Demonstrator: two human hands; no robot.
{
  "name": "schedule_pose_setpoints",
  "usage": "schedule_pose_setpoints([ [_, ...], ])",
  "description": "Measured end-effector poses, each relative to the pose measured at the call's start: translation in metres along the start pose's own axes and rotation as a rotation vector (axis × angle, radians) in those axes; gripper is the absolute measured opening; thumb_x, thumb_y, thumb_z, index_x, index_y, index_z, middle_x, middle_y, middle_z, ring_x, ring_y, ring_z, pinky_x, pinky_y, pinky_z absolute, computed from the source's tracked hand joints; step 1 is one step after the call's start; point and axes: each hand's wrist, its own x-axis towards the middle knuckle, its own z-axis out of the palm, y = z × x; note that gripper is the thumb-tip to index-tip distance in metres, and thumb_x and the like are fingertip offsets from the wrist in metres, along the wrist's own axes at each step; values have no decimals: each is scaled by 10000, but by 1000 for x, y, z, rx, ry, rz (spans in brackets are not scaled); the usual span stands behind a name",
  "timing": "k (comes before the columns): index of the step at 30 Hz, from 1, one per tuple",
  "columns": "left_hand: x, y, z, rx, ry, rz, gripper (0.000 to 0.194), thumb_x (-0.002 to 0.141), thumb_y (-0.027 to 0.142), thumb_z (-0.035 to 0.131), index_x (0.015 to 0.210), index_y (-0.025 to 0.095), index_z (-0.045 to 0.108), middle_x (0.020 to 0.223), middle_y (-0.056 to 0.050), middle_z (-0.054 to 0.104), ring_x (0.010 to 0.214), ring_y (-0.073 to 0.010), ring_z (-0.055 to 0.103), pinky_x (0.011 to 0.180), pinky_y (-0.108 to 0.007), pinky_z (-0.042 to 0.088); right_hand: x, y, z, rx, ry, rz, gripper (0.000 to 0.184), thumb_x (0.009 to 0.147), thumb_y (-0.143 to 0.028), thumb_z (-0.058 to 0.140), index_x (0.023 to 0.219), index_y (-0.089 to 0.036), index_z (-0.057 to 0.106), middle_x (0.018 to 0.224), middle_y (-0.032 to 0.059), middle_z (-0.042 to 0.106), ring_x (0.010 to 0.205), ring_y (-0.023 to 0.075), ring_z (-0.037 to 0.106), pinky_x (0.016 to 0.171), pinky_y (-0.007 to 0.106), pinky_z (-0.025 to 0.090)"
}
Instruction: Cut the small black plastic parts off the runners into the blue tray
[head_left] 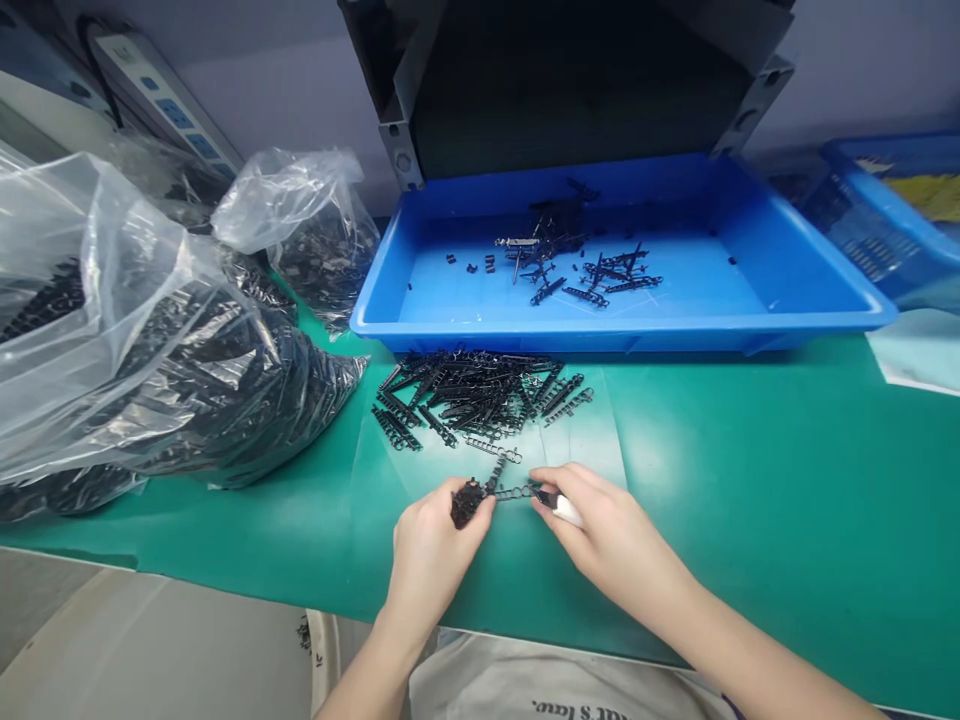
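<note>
**Left Hand (433, 525) and Right Hand (600, 515) Face Off Across a Slim Black Strip (514, 493)**

Both forearms slant in over the near edge of a green table (750, 500), the left rising steeply, the right reaching in at a shallower angle from the near right corner. The left hand is curled, thumb toward the right, its fingers closed around a dark bunch of parts (468, 502). The right hand, its back turned up, points leftward, thumb and fingers pinching a white-handled tool (568, 511) with a dark front end. The ladder-like strip spans the narrow gap between the hands, closer to the table's near edge than to its far one; whether the tool touches it cannot be told. Beyond the fingers, a heap of black strips (480, 390) lies just beside the front edge of a blue tray (600, 335), while a clear plastic bag (202, 390) of dark pieces bulges toward the table's left end.
</note>
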Motion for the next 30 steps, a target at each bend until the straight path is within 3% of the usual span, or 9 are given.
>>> schedule_pose_setpoints([
  [5,-11,0,-1,-77,39,168,99,743,306,571,703,216,568,652,-14,644,583,-188,582,557,-250,378,8,-3,-11,161,8,101,236,822,-300,482,1002,-185,582,982,74,668,899,224,621,745,345,498],
  [9,-19,6,-2,-281,-53,159,132,706,285,627,648,207,538,608,17,594,537,-142,519,529,-228,368,12,-9,-23,368,-157,170,153,812,-231,456,831,-200,604,744,7,678,684,172,625,620,282,484],
  [13,-14,11,-1,-728,-217,-63,208,617,247,703,629,191,502,575,47,505,512,-101,446,487,-195,357,10,-11,-30,567,-265,130,171,821,-200,433,876,-195,595,712,-12,640,652,130,580,602,241,456],
  [16,-10,11,4,-1093,-457,-90,246,597,297,726,677,156,540,636,18,537,523,-89,472,481,-184,373,8,-11,-31,675,-309,77,181,834,-204,426,921,-193,585,750,-10,631,695,126,579,639,243,460],
  [19,-11,13,9,-1244,-684,-143,287,635,365,699,674,118,559,565,6,539,349,-42,393,338,-166,272,4,-10,-28,626,-263,34,193,850,-204,411,947,-207,578,812,-4,640,771,139,583,735,277,458],
  [21,-13,15,10,-1241,-661,-170,263,672,341,678,643,114,549,495,26,507,295,-21,331,298,-155,206,1,-8,-26,543,-204,33,210,864,-222,398,990,-214,566,885,11,638,827,153,579,785,303,449],
  [24,-13,17,8,-1204,-519,-169,233,714,301,652,629,114,542,450,42,481,309,-20,329,309,-143,217,-5,-5,-25,415,-152,36,313,869,-295,411,1159,-203,482,1031,55,596,939,188,551,833,349,436],
  [27,-13,17,7,-1186,-458,-116,241,752,318,617,647,113,543,381,57,445,318,-28,321,329,-144,250,-10,-6,-26,303,-201,-41,372,897,-307,353,1248,-198,412,1127,77,539,992,201,520,832,367,439],
  [30,-14,14,8,-1147,-442,-66,231,782,330,587,706,117,539,380,54,466,334,-39,353,358,-150,293,-14,-10,-25,199,-235,-117,337,922,-244,281,1196,-195,470,1070,66,563,924,194,535,751,345,468],
])
